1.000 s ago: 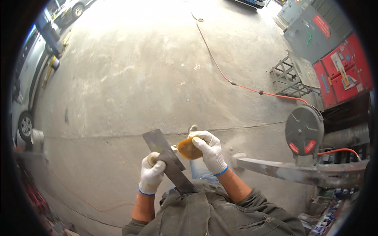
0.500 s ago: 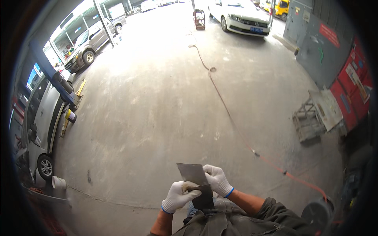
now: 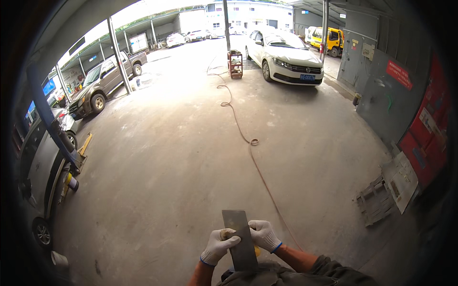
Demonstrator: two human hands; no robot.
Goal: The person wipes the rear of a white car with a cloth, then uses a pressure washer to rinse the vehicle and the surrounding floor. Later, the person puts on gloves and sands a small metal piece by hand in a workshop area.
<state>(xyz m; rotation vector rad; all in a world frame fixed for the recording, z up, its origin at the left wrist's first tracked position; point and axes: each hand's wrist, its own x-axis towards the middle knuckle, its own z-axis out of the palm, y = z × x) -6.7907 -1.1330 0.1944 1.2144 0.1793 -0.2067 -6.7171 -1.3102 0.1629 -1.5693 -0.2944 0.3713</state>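
A dark grey, flat rectangular sheet point(image 3: 244, 248) is between my two hands at the lower middle, its long side running toward my body. It looks like sandpaper, though its kind is not certain. My left hand point(image 3: 220, 245), in a white knit glove, pinches its left edge with the thumb on top. At the opposite edge, my right hand point(image 3: 264, 235) grips it with curled fingers, in a matching glove with a blue cuff. A small bit of something yellow point(image 3: 257, 250) peeks out beside the sheet below my right hand.
A reddish hose point(image 3: 263, 178) snakes across the concrete floor. Ahead are a white car point(image 3: 286, 57) and a red trolley point(image 3: 235, 64). At left stand a blue lift post point(image 3: 47, 109), a car point(image 3: 40, 167) and a bucket point(image 3: 71, 182); at right, a worn metal stand point(image 3: 374, 202) and red cabinet point(image 3: 424, 138).
The view has tipped upward, showing more of the yard. The sheet, bent across the middle before, now lies nearly straight, and both hands keep hold of it.
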